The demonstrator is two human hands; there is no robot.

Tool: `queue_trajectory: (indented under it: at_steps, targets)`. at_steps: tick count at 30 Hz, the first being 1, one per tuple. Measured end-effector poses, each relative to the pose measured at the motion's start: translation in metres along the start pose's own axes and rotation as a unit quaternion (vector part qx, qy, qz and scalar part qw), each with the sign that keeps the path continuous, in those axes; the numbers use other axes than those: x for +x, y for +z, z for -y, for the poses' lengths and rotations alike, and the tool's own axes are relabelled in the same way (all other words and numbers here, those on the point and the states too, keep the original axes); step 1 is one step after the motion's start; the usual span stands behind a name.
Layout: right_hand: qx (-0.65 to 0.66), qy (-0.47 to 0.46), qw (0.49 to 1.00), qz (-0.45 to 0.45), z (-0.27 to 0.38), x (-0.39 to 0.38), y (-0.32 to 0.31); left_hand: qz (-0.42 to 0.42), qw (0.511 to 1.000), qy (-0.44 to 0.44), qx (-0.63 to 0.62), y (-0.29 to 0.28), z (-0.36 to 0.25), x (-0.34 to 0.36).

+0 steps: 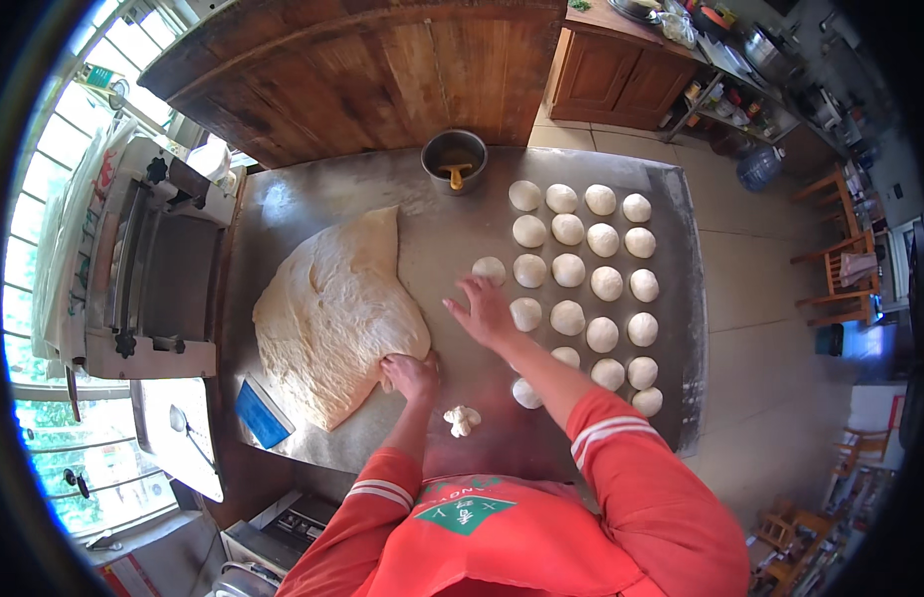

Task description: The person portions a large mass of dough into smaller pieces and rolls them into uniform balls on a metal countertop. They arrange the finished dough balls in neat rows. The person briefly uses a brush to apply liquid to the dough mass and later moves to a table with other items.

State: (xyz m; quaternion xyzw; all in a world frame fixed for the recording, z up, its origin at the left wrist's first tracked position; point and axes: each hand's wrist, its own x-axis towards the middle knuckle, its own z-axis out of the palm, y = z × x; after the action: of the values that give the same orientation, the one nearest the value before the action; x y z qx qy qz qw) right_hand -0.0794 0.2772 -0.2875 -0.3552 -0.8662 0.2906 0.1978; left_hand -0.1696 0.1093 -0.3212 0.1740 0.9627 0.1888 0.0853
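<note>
A large, uneven slab of pale dough (332,308) lies on the left half of the metal table. My left hand (410,376) grips the slab's lower right edge, its fingers curled into the dough. Over the middle of the table, my right hand (482,313) is spread, with nothing in its palm. Its fingertips are at the lower edge of a round dough ball (489,271); whether they touch it I cannot tell. Several more dough balls (567,318) stand in rows on the right, some partly behind my right forearm. A small ragged dough piece (462,421) lies close in front of me.
A metal pot (455,139) holding a yellow-handled tool (455,177) stands at the table's far edge, before a wooden panel (382,85). A roller machine (153,259) is at the left. A blue-and-white flat object (263,413) lies at the near left corner.
</note>
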Motion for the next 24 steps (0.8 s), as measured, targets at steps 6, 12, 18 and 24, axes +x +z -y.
queue_trajectory:
  at_steps: [6, 12, 18, 24]
  targets:
    - [0.554, 0.390, 0.663, 0.319, 0.063, -0.081, 0.064, 0.198, 0.949, 0.240, -0.052, -0.044, 0.047, -0.014]
    - [0.502, 0.434, 0.695, 0.277, 0.106, -0.126, 0.099, 0.346, 0.885, 0.253, -0.185, -0.133, 0.116, -0.050]
    - [0.448, 0.323, 0.785, 0.280, 0.165, -0.159, 0.123, 0.464, 0.803, -0.141, -0.346, -0.166, 0.142, 0.004]
    - [0.308, 0.332, 0.834, 0.315, 0.207, -0.214, 0.101, 0.248, 0.936, 0.239, -0.078, -0.103, 0.146, 0.005]
